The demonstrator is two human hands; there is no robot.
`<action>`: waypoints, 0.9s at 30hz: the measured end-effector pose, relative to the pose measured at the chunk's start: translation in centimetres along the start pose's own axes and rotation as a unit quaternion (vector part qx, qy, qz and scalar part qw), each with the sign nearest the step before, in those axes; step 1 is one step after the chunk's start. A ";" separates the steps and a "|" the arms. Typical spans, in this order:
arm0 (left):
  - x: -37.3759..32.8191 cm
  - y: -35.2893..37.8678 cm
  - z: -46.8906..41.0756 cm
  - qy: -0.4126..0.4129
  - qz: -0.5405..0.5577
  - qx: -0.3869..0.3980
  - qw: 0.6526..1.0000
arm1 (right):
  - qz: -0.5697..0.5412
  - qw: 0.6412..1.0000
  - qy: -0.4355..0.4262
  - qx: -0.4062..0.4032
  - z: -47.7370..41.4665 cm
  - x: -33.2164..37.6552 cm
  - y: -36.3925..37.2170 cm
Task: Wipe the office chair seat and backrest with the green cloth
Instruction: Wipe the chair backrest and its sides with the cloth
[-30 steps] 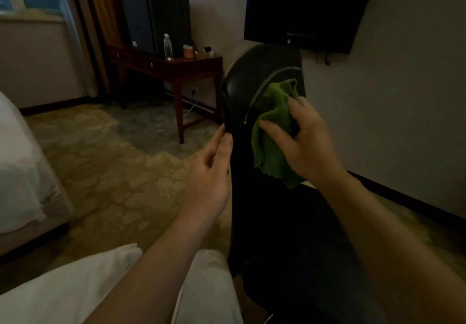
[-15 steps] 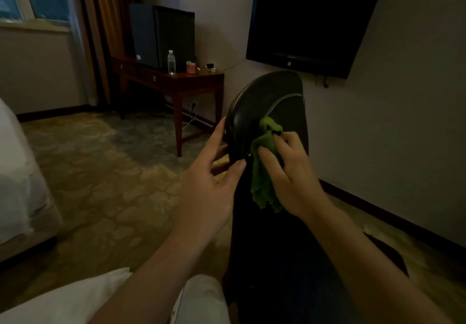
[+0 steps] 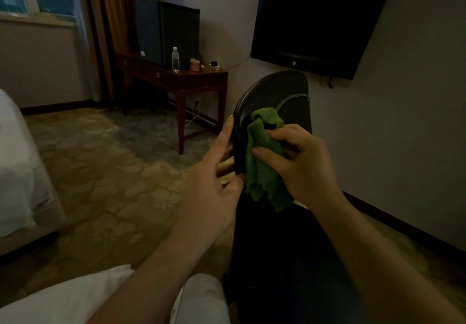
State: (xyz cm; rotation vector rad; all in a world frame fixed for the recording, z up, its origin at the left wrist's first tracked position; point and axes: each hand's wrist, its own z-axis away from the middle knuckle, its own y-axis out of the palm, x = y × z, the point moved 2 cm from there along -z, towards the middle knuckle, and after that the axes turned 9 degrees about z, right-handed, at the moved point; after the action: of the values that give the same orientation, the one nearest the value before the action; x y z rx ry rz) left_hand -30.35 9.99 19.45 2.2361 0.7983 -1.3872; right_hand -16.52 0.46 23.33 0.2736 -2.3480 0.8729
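Observation:
The black office chair's backrest [image 3: 280, 89] rises in the middle of the view, its dark seat below lost in shadow. My right hand [image 3: 302, 162] grips the crumpled green cloth [image 3: 262, 157] and holds it against the backrest's left edge, part of the cloth hanging loose below my fingers. My left hand [image 3: 214, 182] holds that same left edge, fingers straight along the outside and the thumb touching the front next to the cloth.
A wooden desk [image 3: 181, 79] with a water bottle [image 3: 175, 59] and a black box stands at the back. A dark TV [image 3: 317, 21] hangs on the right wall. A white bed [image 3: 17, 172] lies left. Patterned carpet lies between.
My right hand has bunched the cloth tighter and brought it to the backrest's left edge. My left hand stays on that edge. The view has tilted up a little.

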 end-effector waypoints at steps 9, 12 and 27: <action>-0.1 0.5 0.0 0.010 -0.018 -0.031 0.999 | 0.137 0.990 -0.014 -0.006 -3.0 -1.1 -1.6; 0.0 0.5 0.0 0.007 -0.021 -0.034 0.999 | 0.144 0.989 0.008 -0.013 -3.9 -1.7 -1.6; 0.1 0.9 0.2 0.031 0.009 -0.053 0.998 | 0.114 0.989 -0.062 0.075 -2.4 -0.8 -1.8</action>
State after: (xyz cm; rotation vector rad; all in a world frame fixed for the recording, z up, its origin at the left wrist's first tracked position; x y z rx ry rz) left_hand -29.84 9.24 19.34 2.2081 0.8506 -1.2436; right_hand -14.04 0.61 25.17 0.1247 -2.4651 1.1765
